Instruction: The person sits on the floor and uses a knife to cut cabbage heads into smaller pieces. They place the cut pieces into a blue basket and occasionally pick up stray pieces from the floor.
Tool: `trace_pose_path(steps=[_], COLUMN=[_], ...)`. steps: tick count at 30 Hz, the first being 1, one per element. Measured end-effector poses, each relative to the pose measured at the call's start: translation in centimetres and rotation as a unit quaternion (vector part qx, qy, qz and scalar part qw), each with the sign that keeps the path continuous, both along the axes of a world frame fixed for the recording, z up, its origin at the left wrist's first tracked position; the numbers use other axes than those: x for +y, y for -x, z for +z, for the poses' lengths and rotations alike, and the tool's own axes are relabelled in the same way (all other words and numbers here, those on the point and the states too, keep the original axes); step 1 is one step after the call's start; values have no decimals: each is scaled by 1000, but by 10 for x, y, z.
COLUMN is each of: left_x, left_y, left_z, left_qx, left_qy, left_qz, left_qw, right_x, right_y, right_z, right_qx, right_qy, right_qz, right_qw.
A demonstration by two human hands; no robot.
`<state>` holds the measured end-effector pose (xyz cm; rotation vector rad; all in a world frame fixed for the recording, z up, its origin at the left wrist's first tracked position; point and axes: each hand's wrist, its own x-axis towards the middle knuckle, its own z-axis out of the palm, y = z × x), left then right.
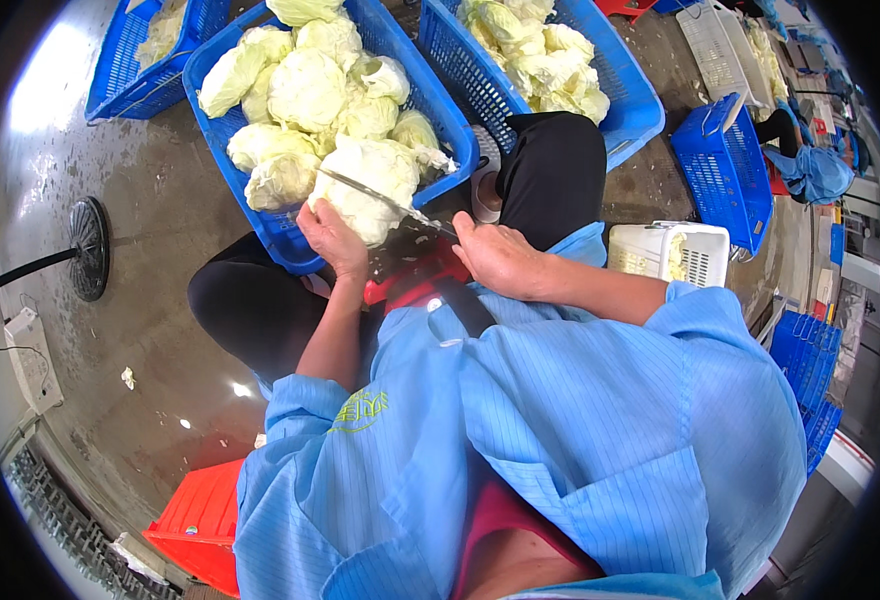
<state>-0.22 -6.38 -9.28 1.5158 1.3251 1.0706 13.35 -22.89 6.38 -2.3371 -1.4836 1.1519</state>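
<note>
My left hand [335, 241] holds the near side of a pale cabbage head [371, 174], at the near edge of a blue plastic crate [455, 124]. In my right hand [501, 256] is a knife [380, 196], its handle mostly hidden by my fingers. The blade lies across the cabbage from right to upper left; whether it has cut in cannot be told. More pale green cabbage heads [306, 88] are piled in the crate behind it.
A second blue crate [631, 105] with cabbages stands beyond my right knee. A white basket [699, 255] with leaf pieces is at right, near another blue crate [725, 169]. A round black stand base [89, 247] and a red bin [204, 517] are at left. A person [815, 172] sits far right.
</note>
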Motion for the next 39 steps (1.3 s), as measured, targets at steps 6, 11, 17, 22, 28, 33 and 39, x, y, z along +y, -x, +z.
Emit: trace_pose_path(steps=[6, 11, 17, 22, 28, 33, 39], left_x=[0, 0, -1, -1, -1, 16, 31], left_y=[5, 12, 23, 28, 33, 39, 42], left_z=[-17, -18, -14, -13, -5, 4, 21], left_qx=[-3, -98, -93, -89, -53, -35, -123], left_qy=[-1, 64, 35, 58, 53, 96, 290], left_qz=[-1, 8, -22, -9, -7, -25, -79], left_qw=[1000, 993, 995, 994, 997, 994, 946], right_x=[29, 30, -16, -21, -24, -23, -19], right_y=[11, 15, 11, 11, 12, 12, 4], right_z=[-70, -76, -46, -42, -45, -48, -47], right_qx=[-23, -26, -16, -39, -36, 6, 66], right_qy=[-53, -87, -142, -144, -145, -99, -120], right_qz=[-13, -20, -8, -2, -25, -118, -145], right_qw=[998, 996, 990, 989, 989, 988, 980])
